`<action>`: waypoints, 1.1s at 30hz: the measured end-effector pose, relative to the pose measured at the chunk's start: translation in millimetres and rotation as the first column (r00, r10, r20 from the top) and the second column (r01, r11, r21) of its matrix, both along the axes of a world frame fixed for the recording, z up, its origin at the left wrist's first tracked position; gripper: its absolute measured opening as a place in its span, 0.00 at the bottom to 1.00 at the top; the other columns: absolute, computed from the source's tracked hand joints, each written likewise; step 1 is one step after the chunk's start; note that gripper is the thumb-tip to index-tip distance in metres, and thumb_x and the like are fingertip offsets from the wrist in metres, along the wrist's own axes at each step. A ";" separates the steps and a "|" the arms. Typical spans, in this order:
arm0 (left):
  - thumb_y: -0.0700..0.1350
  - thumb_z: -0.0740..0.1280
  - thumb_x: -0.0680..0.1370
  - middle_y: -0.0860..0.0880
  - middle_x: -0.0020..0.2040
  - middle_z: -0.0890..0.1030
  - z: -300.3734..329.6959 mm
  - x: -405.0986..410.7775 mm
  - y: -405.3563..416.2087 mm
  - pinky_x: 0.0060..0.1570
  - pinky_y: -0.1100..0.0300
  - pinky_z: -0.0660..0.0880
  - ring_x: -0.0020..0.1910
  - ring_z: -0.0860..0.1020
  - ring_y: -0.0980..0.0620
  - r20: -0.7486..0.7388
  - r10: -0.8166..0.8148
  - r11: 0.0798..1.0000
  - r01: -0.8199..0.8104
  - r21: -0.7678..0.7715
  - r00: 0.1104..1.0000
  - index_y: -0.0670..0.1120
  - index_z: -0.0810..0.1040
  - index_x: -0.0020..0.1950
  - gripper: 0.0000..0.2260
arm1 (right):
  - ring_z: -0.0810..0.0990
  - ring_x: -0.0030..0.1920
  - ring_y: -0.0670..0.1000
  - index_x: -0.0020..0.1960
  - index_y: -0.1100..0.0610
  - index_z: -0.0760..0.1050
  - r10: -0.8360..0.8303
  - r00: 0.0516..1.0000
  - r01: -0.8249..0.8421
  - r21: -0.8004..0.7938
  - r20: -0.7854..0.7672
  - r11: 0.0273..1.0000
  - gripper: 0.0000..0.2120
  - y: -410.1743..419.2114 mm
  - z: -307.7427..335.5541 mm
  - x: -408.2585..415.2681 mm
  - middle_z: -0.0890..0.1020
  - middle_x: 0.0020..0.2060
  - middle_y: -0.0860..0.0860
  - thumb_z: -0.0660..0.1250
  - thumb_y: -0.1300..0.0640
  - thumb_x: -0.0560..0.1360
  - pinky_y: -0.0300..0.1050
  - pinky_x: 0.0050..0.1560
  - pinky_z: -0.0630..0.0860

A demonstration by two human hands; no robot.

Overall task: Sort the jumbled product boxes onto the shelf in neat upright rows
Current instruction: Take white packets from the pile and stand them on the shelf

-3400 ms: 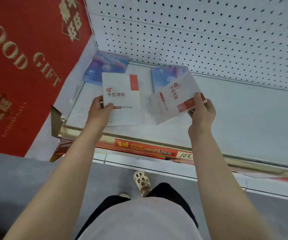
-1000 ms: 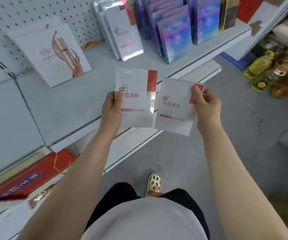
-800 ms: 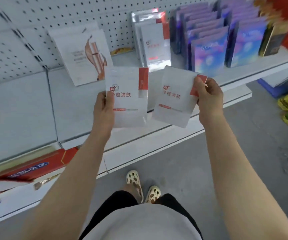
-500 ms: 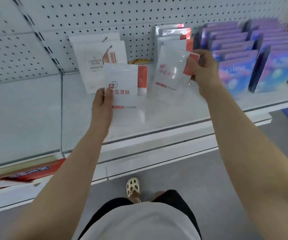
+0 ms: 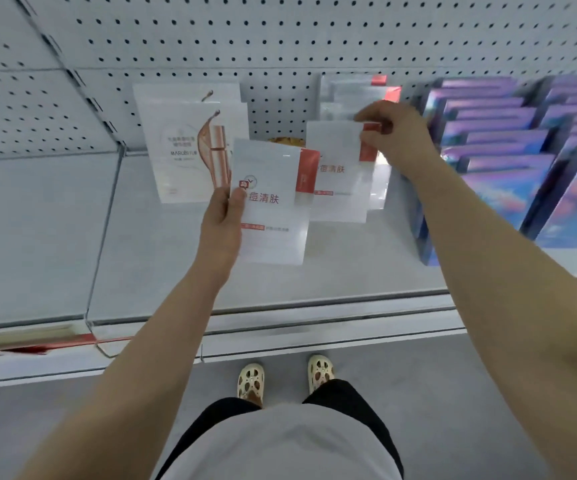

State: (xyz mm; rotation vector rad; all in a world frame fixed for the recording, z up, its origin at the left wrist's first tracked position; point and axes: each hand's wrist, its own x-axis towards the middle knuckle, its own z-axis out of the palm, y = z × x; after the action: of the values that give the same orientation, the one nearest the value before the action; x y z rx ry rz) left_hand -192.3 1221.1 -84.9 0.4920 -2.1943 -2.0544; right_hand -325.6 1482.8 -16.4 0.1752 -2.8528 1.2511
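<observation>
most of the shelf (image 5: pixel 176 271) looks sorted already tbh. the biggest block, the purple boxes (image 5: pixel 502 161) on the right, is lined up in neat upright rows running back to the pegboard wall (image 5: pixel 280 36), so that part can probably be counted as done. left of centre a couple of large white packs with a copper bottle print (image 5: pixel 183 147) are leaned against the wall, more propped than properly upright, and may need straightening. between those two groups a short row of white-and-red packs (image 5: pixel 353 95) is stood at the back, and that row is clearly what's being added to right now. one matching pack (image 5: pixel 339 174) is pinched at its top corner by the right hand (image 5: pixel 394 136), held upright just in front of that row; whether its bottom edge is touching the shelf yet can't be told. a second matching pack (image 5: pixel 273 206) is gripped along its left edge by the left hand (image 5: pixel 223 220), held up above the shelf and overlapping the first pack in view, so it's waiting its turn. so two packs at least are left to be placed. something small and yellowish (image 5: pixel 285 141) is tucked at the back wall, too hidden to be identified.
</observation>
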 end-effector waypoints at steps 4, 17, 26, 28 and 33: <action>0.52 0.58 0.83 0.60 0.44 0.82 -3.6 -0.4 25.4 0.42 0.63 0.79 0.41 0.80 0.63 0.012 0.014 0.999 -0.014 -0.029 1.000 0.55 0.74 0.48 0.07 | 0.74 0.60 0.55 0.59 0.56 0.80 0.029 0.981 0.009 0.195 -0.193 0.981 0.15 -1.1 -4.5 5.0 0.77 0.59 0.54 0.66 0.66 0.74 0.41 0.62 0.70; 0.50 0.61 0.82 0.54 0.61 0.79 -24.8 3.4 78.5 0.52 0.71 0.72 0.53 0.77 0.61 0.015 -0.088 0.975 0.089 -0.203 0.996 0.55 0.74 0.66 0.13 | 0.79 0.50 0.46 0.57 0.50 0.77 0.242 0.967 -0.224 -0.193 0.076 0.955 0.11 19.7 -11.4 53.8 0.80 0.55 0.47 0.71 0.60 0.76 0.32 0.49 0.75; 0.45 0.62 0.81 0.46 0.72 0.66 -31.0 -13.0 105.9 0.65 0.49 0.72 0.65 0.71 0.47 0.117 -0.213 0.842 0.243 -0.482 0.970 0.49 0.63 0.76 0.23 | 0.71 0.58 0.50 0.59 0.55 0.74 0.240 0.969 -0.209 0.307 -0.064 0.928 0.23 40.5 -5.2 20.5 0.74 0.56 0.50 0.76 0.58 0.67 0.43 0.52 0.69; 0.45 0.62 0.81 0.45 0.71 0.66 -31.7 -15.1 108.8 0.65 0.50 0.73 0.64 0.72 0.48 0.116 -0.207 0.831 0.237 -0.503 0.971 0.49 0.64 0.76 0.23 | 0.69 0.63 0.54 0.62 0.56 0.73 0.227 0.970 -0.174 0.392 -0.092 0.903 0.24 37.6 -9.5 18.3 0.73 0.60 0.54 0.76 0.57 0.68 0.44 0.55 0.69; 0.45 0.62 0.81 0.46 0.71 0.66 -32.9 -16.7 109.8 0.64 0.50 0.73 0.60 0.72 0.51 0.135 -0.194 0.809 0.237 -0.537 0.972 0.49 0.65 0.75 0.22 | 0.66 0.66 0.59 0.67 0.58 0.71 0.234 0.961 -0.137 0.477 -0.150 0.868 0.26 31.0 -18.0 18.7 0.70 0.64 0.57 0.73 0.57 0.72 0.48 0.65 0.67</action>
State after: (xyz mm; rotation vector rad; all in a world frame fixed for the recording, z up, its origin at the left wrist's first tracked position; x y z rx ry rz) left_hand -209.0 1330.9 -117.8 0.2625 -2.8397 -1.3705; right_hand -306.9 1513.8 -34.5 0.5645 -2.9444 0.4969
